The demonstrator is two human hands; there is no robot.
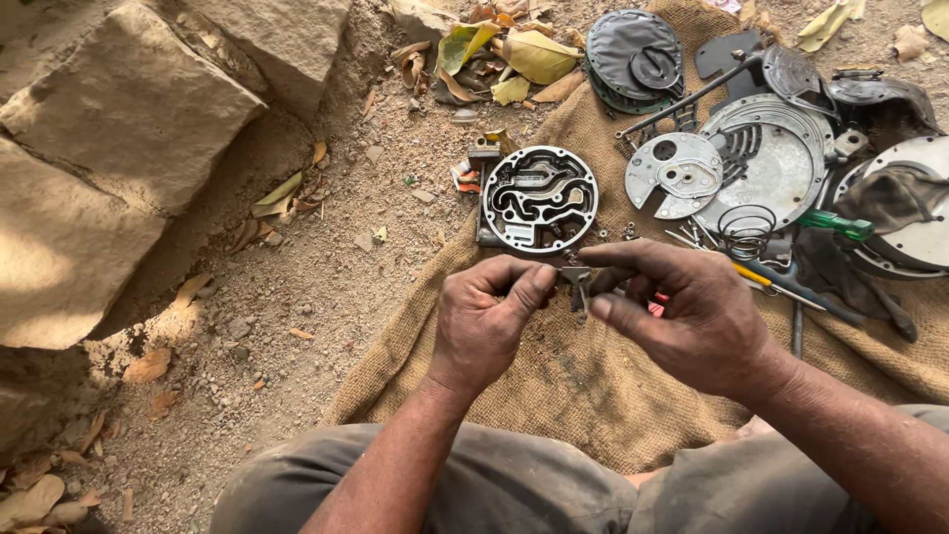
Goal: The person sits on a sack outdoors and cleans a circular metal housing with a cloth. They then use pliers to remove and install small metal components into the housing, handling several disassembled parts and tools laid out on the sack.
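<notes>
My left hand (484,321) and my right hand (682,311) meet over a burlap cloth (554,386), both pinching a small grey metal part (576,282) between thumbs and fingertips. Just beyond the fingers lies a round metal valve plate (540,199) with winding channels cast into its face. Most of the small part is hidden by my fingers.
Round metal discs (766,163), a coil spring (746,230), a green-handled tool (835,224), a long rod (692,97) and a dark rubber diaphragm (633,49) lie on the cloth at upper right. Large rocks (119,129) stand at left, with dry leaves (514,54) on sandy ground.
</notes>
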